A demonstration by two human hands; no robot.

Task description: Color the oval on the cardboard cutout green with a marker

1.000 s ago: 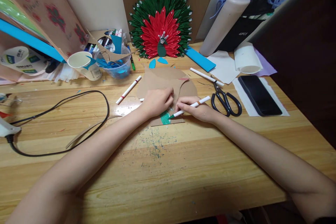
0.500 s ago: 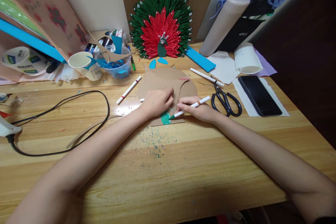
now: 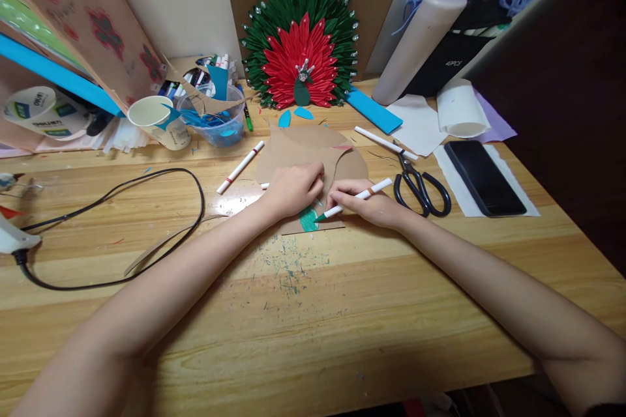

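My right hand (image 3: pixel 368 202) is closed around a white marker (image 3: pixel 334 211) with an orange-brown band. Its green tip touches a green-coloured patch (image 3: pixel 308 219) near the front edge of a piece of brown cardboard (image 3: pixel 303 143). My left hand (image 3: pixel 296 187) rests on the cardboard just behind the patch, its fingers curled and pressed together. Whatever lies beneath those fingers is hidden. Beside the left wrist, another white marker (image 3: pixel 238 168) with a red band lies on the wooden table (image 3: pixel 313 313).
Black-handled scissors (image 3: pixel 421 190) and a phone (image 3: pixel 484 177) lie to the right. A red and green paper peacock (image 3: pixel 300 45) stands at the back. On the left are a paper cup (image 3: pixel 159 122), a clear tub (image 3: pixel 225 133) of blue scraps and a looped black cable (image 3: pixel 200 202).
Both hands stay in almost the same place. The marker tip remains on the green patch, with barely any visible shift.
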